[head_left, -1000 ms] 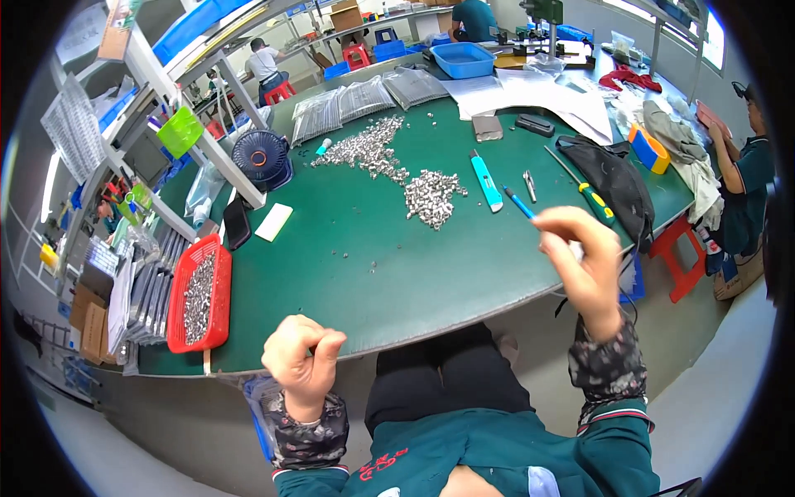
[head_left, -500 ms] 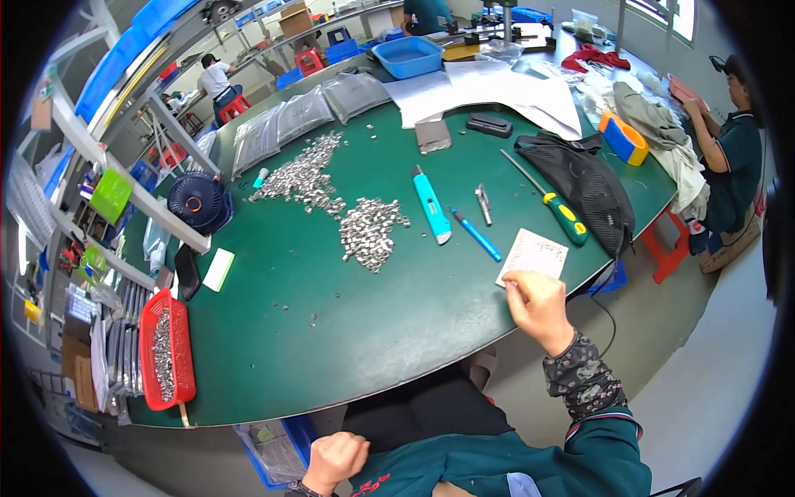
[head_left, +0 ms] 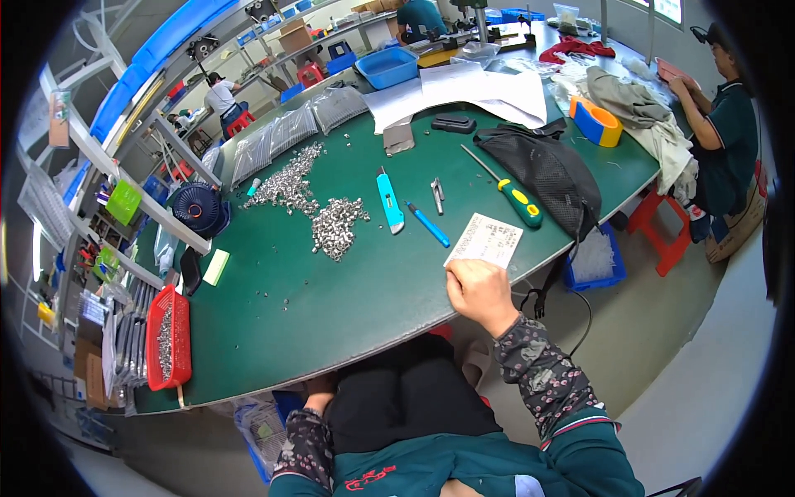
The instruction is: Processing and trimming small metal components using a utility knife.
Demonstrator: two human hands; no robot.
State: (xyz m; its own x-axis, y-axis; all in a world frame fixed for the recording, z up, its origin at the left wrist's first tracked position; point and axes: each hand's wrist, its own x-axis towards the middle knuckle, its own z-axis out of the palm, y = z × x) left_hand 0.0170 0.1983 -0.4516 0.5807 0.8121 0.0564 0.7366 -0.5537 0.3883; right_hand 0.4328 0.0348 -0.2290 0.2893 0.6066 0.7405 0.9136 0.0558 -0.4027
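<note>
My right hand [head_left: 482, 291] is curled closed at the near edge of a small white printed card [head_left: 489, 238] on the green table. Its fingers point down and away from view, so whether they pinch the card or something else is hidden. My left hand [head_left: 320, 393] is at the table's front edge beside my lap, its fingers out of sight under the edge. Beyond the card lie a blue pen [head_left: 428, 224], a grey pen-like tool [head_left: 437, 196] and a turquoise utility knife [head_left: 389, 201]. Left of them are piles of small shiny metal parts [head_left: 338, 228].
A screwdriver [head_left: 520, 202] lies beside a black mesh bag [head_left: 542, 161]. At left are a red basket [head_left: 184, 364] of metal parts and a dark fan [head_left: 199, 207]. Bagged parts [head_left: 273, 137] and a blue tub [head_left: 387, 68] line the far side. A co-worker [head_left: 729, 132] sits at right.
My left hand has moved from over my lap up to the table's front edge, fingers now hidden. My right hand stays closed at the card. The whole view has shifted with my head.
</note>
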